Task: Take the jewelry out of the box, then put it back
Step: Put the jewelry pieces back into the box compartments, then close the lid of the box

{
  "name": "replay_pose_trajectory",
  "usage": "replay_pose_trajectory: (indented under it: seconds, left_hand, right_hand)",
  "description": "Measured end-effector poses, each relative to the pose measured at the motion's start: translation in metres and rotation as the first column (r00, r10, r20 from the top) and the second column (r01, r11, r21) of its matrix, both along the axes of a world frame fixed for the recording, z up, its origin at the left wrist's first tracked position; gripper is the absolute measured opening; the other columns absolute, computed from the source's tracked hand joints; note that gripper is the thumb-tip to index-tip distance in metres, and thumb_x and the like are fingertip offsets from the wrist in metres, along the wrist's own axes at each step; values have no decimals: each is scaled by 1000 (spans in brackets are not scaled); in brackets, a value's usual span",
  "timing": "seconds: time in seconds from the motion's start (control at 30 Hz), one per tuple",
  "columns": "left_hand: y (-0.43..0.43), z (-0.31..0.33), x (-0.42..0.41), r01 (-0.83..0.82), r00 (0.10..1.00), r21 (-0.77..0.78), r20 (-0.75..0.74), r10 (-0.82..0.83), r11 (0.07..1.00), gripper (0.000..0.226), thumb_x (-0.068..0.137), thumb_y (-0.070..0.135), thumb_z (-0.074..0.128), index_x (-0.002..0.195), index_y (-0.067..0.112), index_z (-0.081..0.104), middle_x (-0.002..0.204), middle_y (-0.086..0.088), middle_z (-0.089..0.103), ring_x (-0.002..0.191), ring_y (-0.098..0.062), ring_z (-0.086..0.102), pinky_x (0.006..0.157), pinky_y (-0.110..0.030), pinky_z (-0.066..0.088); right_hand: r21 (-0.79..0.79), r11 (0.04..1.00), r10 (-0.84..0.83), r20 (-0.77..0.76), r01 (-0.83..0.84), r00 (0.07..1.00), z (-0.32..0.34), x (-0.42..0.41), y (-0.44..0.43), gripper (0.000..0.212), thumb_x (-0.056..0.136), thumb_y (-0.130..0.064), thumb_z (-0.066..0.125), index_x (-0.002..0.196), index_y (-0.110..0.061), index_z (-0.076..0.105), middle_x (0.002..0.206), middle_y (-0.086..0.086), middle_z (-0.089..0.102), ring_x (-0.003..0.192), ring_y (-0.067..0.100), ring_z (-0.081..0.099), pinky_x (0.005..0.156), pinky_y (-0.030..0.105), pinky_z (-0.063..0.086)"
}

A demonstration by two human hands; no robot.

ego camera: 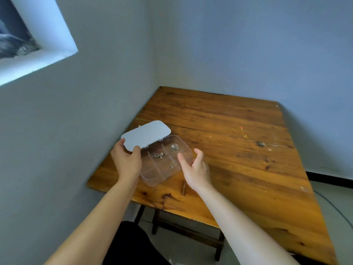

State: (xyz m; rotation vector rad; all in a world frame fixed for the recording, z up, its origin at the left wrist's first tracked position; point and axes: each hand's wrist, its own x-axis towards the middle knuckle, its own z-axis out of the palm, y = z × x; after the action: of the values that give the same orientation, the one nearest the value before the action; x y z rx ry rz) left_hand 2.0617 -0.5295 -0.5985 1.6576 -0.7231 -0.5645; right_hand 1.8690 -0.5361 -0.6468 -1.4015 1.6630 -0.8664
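Clear box (165, 161): left hand (127, 161) grips its lid (146, 135), right hand (196, 169) spread beside; necklace (244, 133) apart.

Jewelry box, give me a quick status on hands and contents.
Left hand holding the grey lid open. Right hand open at the clear box edge. Small jewelry in compartments; gold piece out on the table.

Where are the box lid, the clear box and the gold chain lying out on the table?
lid (146, 135): head view, middle of its grey top.
clear box (152, 180): head view, empty near compartment.
gold chain (244, 134): head view, middle of the chain.
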Motion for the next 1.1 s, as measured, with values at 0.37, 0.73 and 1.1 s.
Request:
replay_pose_trajectory:
  seconds: [0.37, 0.73, 1.1]
  left_hand:
    - [-41, 9, 28, -42, 730, 40, -681, 58, 998, 35, 94, 10, 60, 128, 3, 53, 113, -13, 64, 89, -24, 65, 61, -32, 54]
    - [-11, -14, 40, -170, 838, 110, -507, 202, 979, 29, 92, 24, 66, 120, 14, 65, 107, -2, 69, 94, -19, 67, 68, -28, 53]
    - [31, -11, 28, 133, 979, -169, 178, -102, 977, 13, 89, 27, 70, 101, 26, 76, 92, 16, 74, 86, 5, 68, 79, -17, 54]
  right_hand:
    - [-179, 982, -75, -100, 56, 992, -11, 2, 7, 66, 90, -69, 49, 135, -22, 44, 92, -10, 61, 90, 15, 62, 67, 24, 44]
    - [-150, 977, -152, 13, 152, 988, -10, 0, 0, 62, 87, -73, 48, 130, -28, 55, 85, -7, 71, 80, 14, 71, 74, 38, 60]
    - [-123, 983, -112, 165, 133, 980, -10, -7, -2, 46, 98, -51, 53, 138, -30, 58, 119, -2, 71, 101, 15, 70, 86, 41, 61]
